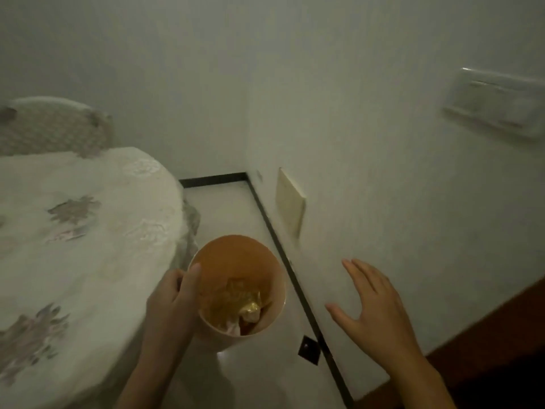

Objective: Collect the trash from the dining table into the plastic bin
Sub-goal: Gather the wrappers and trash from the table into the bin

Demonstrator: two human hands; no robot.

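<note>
A round peach-coloured plastic bin [236, 255] is over the floor just right of the dining table [73, 246]. My left hand [174, 302] grips its left rim, thumb over the edge. Crumpled trash [247, 308], some gold and shiny, some white, lies at the bottom of the bin. My right hand [374, 308] hovers to the right of the bin with its fingers spread, holding nothing, in front of the white wall. The table wears a white cloth with grey flower patterns; no trash shows on the part in view.
A chair back [53, 125] with a patterned cover stands behind the table at far left. The white wall [354, 143] runs close on the right, with a cream plate [290, 203] low down and a switch panel [498, 103] higher. A dark skirting strip [283, 240] edges the pale floor.
</note>
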